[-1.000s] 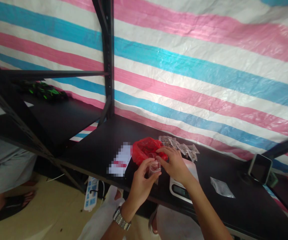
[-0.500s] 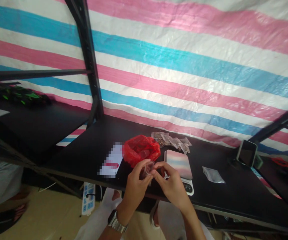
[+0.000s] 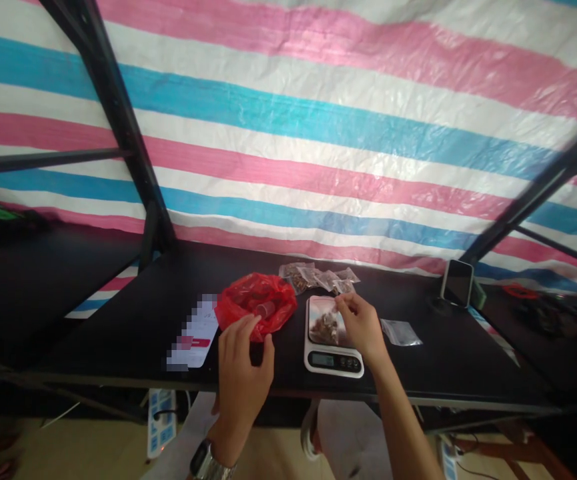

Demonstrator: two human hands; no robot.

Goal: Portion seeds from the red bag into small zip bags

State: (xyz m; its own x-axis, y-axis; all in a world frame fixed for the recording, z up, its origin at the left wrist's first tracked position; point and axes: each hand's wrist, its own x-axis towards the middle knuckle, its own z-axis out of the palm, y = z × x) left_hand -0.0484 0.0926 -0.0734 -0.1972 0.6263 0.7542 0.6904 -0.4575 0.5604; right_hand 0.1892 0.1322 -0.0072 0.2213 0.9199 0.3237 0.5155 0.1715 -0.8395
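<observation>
Right fingers (image 3: 348,304) are pinching the filled bag (image 3: 324,326) atop the scale (image 3: 309,353); left fingers (image 3: 241,333), half-open, holding nothing.
That pinch could be skewing readings.

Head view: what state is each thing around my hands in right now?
Red bag: mouth open.
Clear container: in the red bag's opening.
Scale: loaded, reading illegible.
Bag on the scale: holding brownish pieces.
Bags behind the scale: filled, overlapping.
Clear bag: lying flat.
Phone-like device: propped up, screen dark.
</observation>
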